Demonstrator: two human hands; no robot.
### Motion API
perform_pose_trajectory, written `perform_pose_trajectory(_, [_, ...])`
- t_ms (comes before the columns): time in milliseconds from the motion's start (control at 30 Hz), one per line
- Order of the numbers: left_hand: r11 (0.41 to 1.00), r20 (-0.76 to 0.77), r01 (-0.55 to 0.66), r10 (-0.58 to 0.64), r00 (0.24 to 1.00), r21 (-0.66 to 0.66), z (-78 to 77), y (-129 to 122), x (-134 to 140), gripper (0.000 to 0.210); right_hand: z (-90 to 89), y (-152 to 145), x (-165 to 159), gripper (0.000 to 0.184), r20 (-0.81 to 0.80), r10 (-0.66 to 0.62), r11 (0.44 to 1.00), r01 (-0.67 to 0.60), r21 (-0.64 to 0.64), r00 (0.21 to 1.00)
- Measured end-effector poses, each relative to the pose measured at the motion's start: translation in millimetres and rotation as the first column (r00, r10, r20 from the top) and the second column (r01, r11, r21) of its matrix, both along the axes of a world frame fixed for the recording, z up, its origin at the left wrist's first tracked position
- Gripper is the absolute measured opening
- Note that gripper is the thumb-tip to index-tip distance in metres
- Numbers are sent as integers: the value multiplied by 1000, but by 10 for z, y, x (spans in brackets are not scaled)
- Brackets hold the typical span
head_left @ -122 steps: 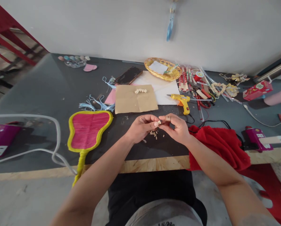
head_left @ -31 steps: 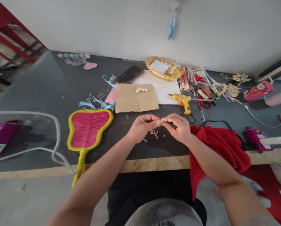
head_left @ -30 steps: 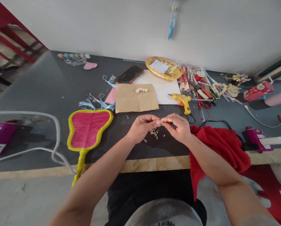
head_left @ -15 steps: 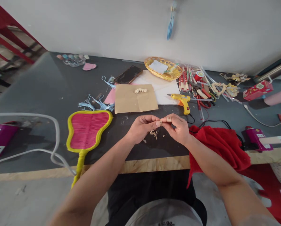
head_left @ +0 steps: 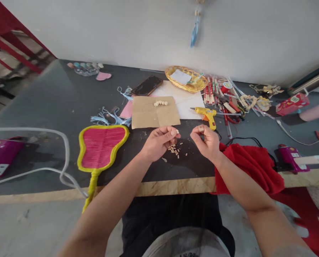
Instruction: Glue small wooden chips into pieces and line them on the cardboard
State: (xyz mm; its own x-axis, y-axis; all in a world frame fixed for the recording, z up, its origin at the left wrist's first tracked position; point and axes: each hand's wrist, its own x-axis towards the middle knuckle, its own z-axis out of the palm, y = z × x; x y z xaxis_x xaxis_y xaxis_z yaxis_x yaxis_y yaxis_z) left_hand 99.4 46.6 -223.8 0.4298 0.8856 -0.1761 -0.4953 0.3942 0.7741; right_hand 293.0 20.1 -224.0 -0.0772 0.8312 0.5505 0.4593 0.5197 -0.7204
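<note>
My left hand [head_left: 159, 142] is closed, pinching a small cream-coloured piece [head_left: 177, 131] between thumb and fingertips. A short gap to the right, my right hand [head_left: 207, 142] is raised with thumb and forefinger together; whether anything tiny sits between them cannot be seen. A pale band [head_left: 201, 129] shows on one of its fingers. Below and between the hands, several small wooden bits [head_left: 173, 149] lie scattered on the dark tabletop [head_left: 148, 171]. Beyond them, a curved row of cream pieces [head_left: 161, 103] rests on a sheet of brown paper [head_left: 145, 114].
A yellow glue gun [head_left: 208, 116] lies just behind my right hand. Right of it are a red cloth [head_left: 247, 167] and a pile of wrapped sticks [head_left: 210, 89]. Leftward are a pink-and-yellow fan [head_left: 103, 146] and blue tassels [head_left: 108, 116]. A wicker basket [head_left: 172, 81] and phone [head_left: 147, 85] stand behind.
My hands were together at the small piece and have come apart. The right one moved rightward, while the left keeps the piece and has turned slightly.
</note>
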Motion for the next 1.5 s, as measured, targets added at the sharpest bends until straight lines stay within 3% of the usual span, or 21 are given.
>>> perform_pose_trajectory(233, [997,151,-72,72,986,-3,32,36,-63,21,6,60,97,14,143,-65,993,51,103,988])
perform_pose_trajectory(300, [996,169,-85,84,982,-3,40,41,-71,19,17,120,213,9,179,-181,973,150,176,967])
perform_pose_trajectory(367, [996,182,-91,90,979,-3,44,43,-70,19,32,209,384,14,156,-369,921,337,197,916])
perform_pose_trajectory(467, [998,190,-70,69,979,-3,39,38,-60,19,21,352,643,24,318,-489,864,500,50,813])
perform_pose_trajectory(567, [1000,185,-31,30,982,1,26,25,-51,20,-43,438,779,33,513,-430,806,572,-152,743])
perform_pose_trajectory(700, [999,190,28,-32,981,24,13,4,-50,20,-128,474,803,37,597,-351,718,617,-322,721])
perform_pose_trajectory(800, [998,204,46,-51,978,31,9,-3,-53,19,-156,499,827,37,527,-389,685,620,-384,756])
perform_pose_trajectory(867, [998,213,44,-50,976,34,11,-5,-57,18,-159,523,849,39,386,-440,686,581,-438,811])
perform_pose_trajectory(967, [998,226,42,-51,973,43,21,-5,-67,17,-123,541,827,42,44,-498,747,454,-485,866])
perform_pose_trajectory(1033, [998,236,43,-52,970,45,26,-1,-75,17,-67,520,756,35,-179,-454,805,316,-502,873])
perform_pose_trajectory(1167, [999,251,24,-33,968,42,26,27,-94,19,83,387,533,27,-523,-236,892,-31,-451,819])
perform_pose_trajectory(1333, [998,266,-27,13,964,49,26,77,-131,18,200,192,301,38,-609,-1,894,-272,-356,793])
perform_pose_trajectory(1500, [998,256,-40,25,966,53,42,93,-168,18,195,103,213,39,-585,146,879,-376,-293,798])
